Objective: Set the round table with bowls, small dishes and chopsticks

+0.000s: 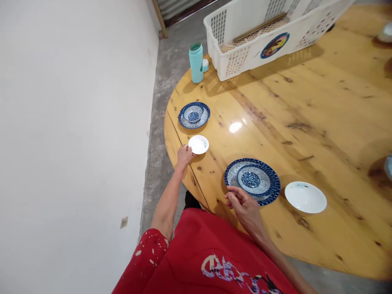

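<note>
My left hand [185,155] pinches the near-left rim of a small white bowl [199,144] on the wooden table. Beyond that bowl, a blue-patterned plate [181,119] carries a smaller blue-and-white bowl [193,116]. My right hand [245,207] hovers by the near-left edge of a larger blue-patterned plate [266,201]. Its fingers are loosely bent and apart, with nothing in them. On this plate lies another blue-and-white bowl [250,179]. A second white bowl [305,197] stands to the plate's right.
A white perforated plastic crate [245,65] stands at the table's far side, with long thin sticks [260,27] inside. Beside it are a turquoise bottle [196,65], open at the top, and a small cap [205,65]. A white wall [73,122] rises left of the round table [306,139].
</note>
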A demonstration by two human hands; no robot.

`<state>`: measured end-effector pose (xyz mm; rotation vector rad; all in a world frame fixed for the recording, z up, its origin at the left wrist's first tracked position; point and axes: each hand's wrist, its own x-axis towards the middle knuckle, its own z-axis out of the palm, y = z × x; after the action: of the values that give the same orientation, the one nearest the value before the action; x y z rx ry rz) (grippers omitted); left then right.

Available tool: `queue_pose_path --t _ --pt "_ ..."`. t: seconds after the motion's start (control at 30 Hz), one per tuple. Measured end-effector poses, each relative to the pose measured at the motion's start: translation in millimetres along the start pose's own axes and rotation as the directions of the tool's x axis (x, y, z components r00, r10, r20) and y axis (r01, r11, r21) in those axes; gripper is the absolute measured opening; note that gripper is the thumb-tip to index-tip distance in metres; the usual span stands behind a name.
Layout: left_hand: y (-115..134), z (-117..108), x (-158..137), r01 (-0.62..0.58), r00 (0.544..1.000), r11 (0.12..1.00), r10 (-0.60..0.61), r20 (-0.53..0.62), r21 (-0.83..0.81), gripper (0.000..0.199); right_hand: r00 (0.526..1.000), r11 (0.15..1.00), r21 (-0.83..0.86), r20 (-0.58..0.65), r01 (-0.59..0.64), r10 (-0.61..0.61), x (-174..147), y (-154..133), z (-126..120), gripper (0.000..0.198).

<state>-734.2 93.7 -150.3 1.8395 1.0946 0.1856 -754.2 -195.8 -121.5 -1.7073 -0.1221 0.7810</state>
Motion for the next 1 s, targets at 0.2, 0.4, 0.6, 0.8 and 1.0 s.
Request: queue_pose_path --t 0.2,0.4,0.6,0.8,1.0 --pt "-6.0 -0.4 48.9 -0.047 0.99 0.998 0.041 0.137 0.04 0.018 0.99 0.999 0.047 -0.14 -0.014 0.02 17.9 -14.2 43.7 0.057" --pt "-7.9 -5.8 78.0 -0.088 0.966 0.994 0.068 0.249 0.068 0.019 0.983 0.997 0.076 -0.183 -0.01 0.024 31.0 -25.6 90.0 0.056" --pt "-7.7 -9.8 87.5 -0.084 0.928 0.995 0.056 0.369 0.059 0.02 0.971 0.998 0.066 -0.236 -0.01 0.025 42.2 -27.7 108.5 0.054" --pt "-11.5 -10.7 93.1 -0.132 0.912 0.991 0.107 0.397 0.034 0.019 0.963 0.998 -0.065 -0.27 -0.014 -0.004 77.9 -21.4 106.5 0.045" --pt "-17.5 -7.1 97.1 -0.135 0.917 0.991 0.121 0.381 0.01 0.017 0.959 0.984 -0.156 -0.281 -0.091 0.045 155.7 -27.9 110.8 0.045"
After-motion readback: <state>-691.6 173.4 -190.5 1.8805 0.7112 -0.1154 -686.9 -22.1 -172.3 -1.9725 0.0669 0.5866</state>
